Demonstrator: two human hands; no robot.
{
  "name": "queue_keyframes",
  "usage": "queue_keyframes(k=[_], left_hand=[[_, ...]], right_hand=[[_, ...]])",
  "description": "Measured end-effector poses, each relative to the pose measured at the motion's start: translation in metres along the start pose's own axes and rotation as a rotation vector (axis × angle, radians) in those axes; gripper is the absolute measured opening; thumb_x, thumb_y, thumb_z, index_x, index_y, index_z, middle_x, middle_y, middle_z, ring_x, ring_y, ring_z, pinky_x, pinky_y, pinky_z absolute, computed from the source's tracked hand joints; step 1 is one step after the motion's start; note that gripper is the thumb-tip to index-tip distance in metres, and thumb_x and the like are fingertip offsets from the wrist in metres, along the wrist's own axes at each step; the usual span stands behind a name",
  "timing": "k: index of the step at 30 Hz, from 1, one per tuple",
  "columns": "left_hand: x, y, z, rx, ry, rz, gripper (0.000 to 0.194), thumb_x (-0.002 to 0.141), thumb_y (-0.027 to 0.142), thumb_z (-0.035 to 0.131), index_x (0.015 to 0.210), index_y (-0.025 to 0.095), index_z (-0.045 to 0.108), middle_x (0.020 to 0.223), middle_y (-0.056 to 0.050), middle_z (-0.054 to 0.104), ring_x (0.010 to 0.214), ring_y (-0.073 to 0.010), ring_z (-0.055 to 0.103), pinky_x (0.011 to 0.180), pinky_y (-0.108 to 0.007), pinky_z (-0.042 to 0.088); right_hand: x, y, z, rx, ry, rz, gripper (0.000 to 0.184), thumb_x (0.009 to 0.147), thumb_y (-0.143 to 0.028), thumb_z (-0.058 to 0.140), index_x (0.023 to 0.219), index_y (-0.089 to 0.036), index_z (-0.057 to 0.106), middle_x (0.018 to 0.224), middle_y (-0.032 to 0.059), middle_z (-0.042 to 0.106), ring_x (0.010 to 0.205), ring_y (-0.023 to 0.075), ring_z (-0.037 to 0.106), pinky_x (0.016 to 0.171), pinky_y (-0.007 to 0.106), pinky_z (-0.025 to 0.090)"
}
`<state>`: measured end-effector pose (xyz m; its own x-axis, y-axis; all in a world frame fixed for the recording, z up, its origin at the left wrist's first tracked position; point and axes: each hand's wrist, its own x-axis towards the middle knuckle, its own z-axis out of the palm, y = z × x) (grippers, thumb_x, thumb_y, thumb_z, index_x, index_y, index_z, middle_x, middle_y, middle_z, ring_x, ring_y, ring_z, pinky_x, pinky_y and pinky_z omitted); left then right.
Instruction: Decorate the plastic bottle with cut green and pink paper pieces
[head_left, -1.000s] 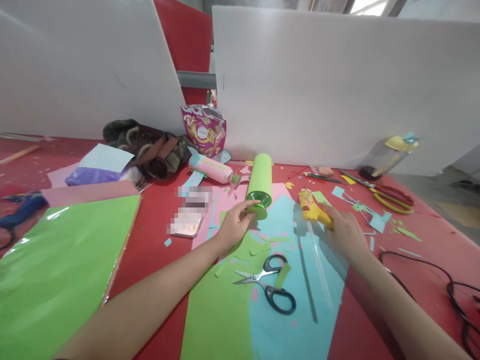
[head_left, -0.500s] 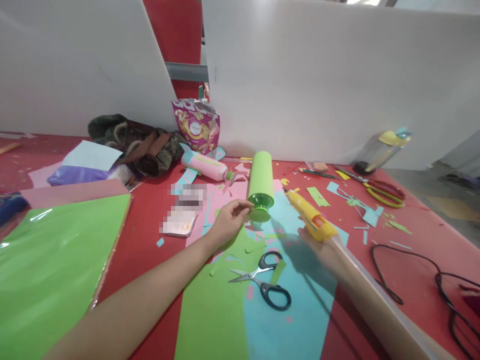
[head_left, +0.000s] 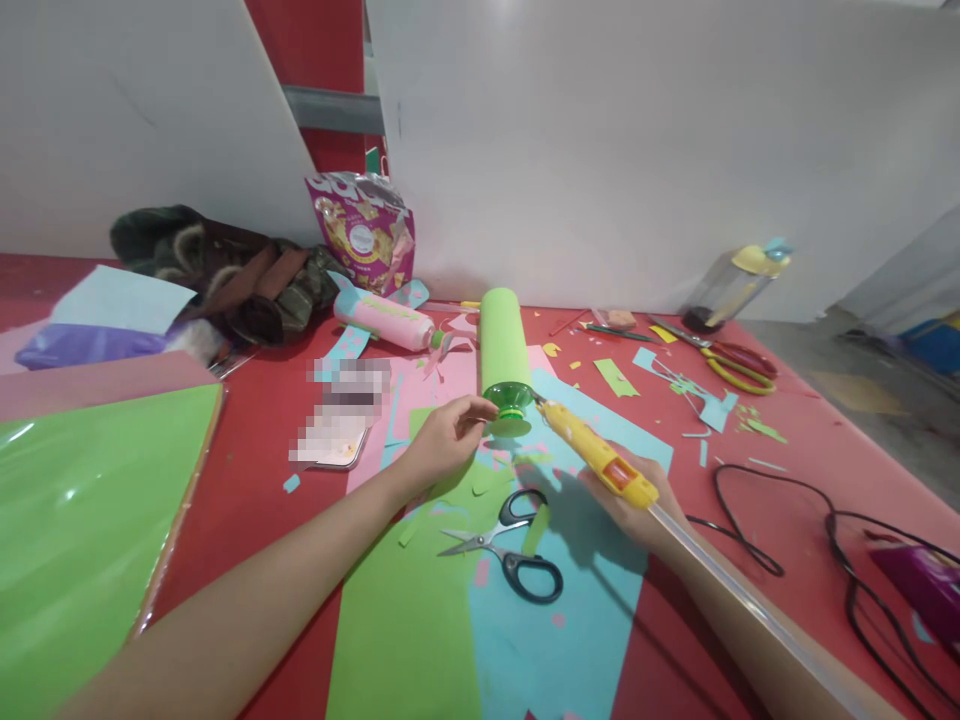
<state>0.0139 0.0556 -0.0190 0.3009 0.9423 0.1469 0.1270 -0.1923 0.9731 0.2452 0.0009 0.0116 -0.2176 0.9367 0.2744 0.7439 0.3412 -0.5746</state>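
A bottle wrapped in light green paper [head_left: 504, 338] lies on its side, its bare green neck towards me. At the neck end sits a round green disc [head_left: 510, 427]. My left hand [head_left: 448, 437] is closed at that end, thumb and fingers pinching by the cap and disc; the exact contact is partly hidden. In my right hand [head_left: 626, 500] is a yellow glue gun [head_left: 596, 450], with a clear glue stick [head_left: 739, 590] running out of its back. Its nozzle is at the right side of the bottle's shoulder; whether it touches I cannot tell. Below lie black-handled scissors [head_left: 501, 545], spread apart.
Green paper [head_left: 405, 640] and blue paper [head_left: 555, 650] cover the red table, with scraps around. A pink-wrapped bottle [head_left: 386, 320], phone [head_left: 330, 450] and snack bag [head_left: 364, 235] are left. Red-and-yellow-handled scissors [head_left: 739, 370], clear bottle [head_left: 724, 290] and black cord [head_left: 795, 480] are right.
The glue gun's nozzle has moved left, from apart to right beside the bottle's shoulder. My left hand keeps its place at the neck end. The whole view has shifted slightly.
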Motion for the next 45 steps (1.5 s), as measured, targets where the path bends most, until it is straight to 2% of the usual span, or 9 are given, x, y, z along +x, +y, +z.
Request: queue_keyframes(k=[5, 10, 16, 27, 38, 45], left_hand=[[0.0, 0.002, 0.0, 0.0, 0.009, -0.009, 0.015, 0.07, 0.016, 0.05, 0.085, 0.014, 0.052, 0.086, -0.006, 0.059, 0.084, -0.0161, 0.057, 0.08, -0.033, 0.046], [0.0, 0.0, 0.0, 0.018, 0.0, 0.017, 0.014, 0.07, 0.019, 0.052, 0.083, 0.014, 0.052, 0.086, -0.006, 0.058, 0.079, -0.0149, 0.057, 0.074, -0.032, 0.048], [-0.001, 0.001, 0.0, 0.076, 0.013, 0.024, 0.009, 0.07, 0.02, 0.053, 0.078, 0.015, 0.053, 0.079, -0.003, 0.058, 0.073, -0.0133, 0.056, 0.07, -0.028, 0.047], [-0.001, 0.004, 0.001, 0.111, 0.02, -0.01, 0.007, 0.072, 0.021, 0.051, 0.074, 0.016, 0.053, 0.073, -0.002, 0.058, 0.067, -0.0124, 0.055, 0.066, -0.026, 0.045], [-0.001, 0.004, 0.0, 0.138, 0.017, -0.003, 0.007, 0.072, 0.022, 0.05, 0.074, 0.015, 0.053, 0.074, -0.002, 0.058, 0.068, -0.0127, 0.055, 0.066, -0.026, 0.045], [-0.002, 0.006, 0.0, 0.141, 0.021, -0.005, 0.008, 0.071, 0.022, 0.05, 0.075, 0.016, 0.052, 0.075, -0.002, 0.059, 0.068, -0.0134, 0.056, 0.067, -0.027, 0.046]], right_hand=[[-0.006, 0.007, -0.003, -0.044, -0.133, -0.25, 0.025, 0.077, -0.032, 0.046, 0.094, -0.016, 0.055, 0.076, 0.0076, 0.064, 0.062, 0.0151, 0.059, 0.054, 0.023, 0.044], [-0.008, 0.013, 0.002, -0.206, -0.18, -0.324, 0.021, 0.076, -0.024, 0.045, 0.093, -0.017, 0.054, 0.071, 0.0064, 0.061, 0.059, 0.0154, 0.055, 0.053, 0.024, 0.042], [-0.006, 0.012, 0.0, -0.337, -0.133, -0.386, 0.018, 0.073, -0.019, 0.043, 0.088, -0.016, 0.053, 0.064, 0.0044, 0.059, 0.055, 0.0147, 0.053, 0.051, 0.023, 0.04], [-0.003, 0.006, -0.003, -0.464, -0.075, -0.405, 0.014, 0.069, -0.016, 0.043, 0.078, -0.015, 0.053, 0.057, 0.002, 0.056, 0.05, 0.0124, 0.051, 0.045, 0.02, 0.036], [-0.004, 0.008, -0.003, -0.488, -0.088, -0.396, 0.011, 0.067, -0.014, 0.043, 0.076, -0.016, 0.05, 0.059, 0.0024, 0.058, 0.054, 0.0135, 0.053, 0.046, 0.02, 0.035], [-0.005, 0.008, -0.003, -0.498, -0.146, -0.363, 0.007, 0.069, -0.015, 0.043, 0.073, -0.018, 0.048, 0.059, 0.0022, 0.056, 0.055, 0.0142, 0.051, 0.045, 0.02, 0.032]])
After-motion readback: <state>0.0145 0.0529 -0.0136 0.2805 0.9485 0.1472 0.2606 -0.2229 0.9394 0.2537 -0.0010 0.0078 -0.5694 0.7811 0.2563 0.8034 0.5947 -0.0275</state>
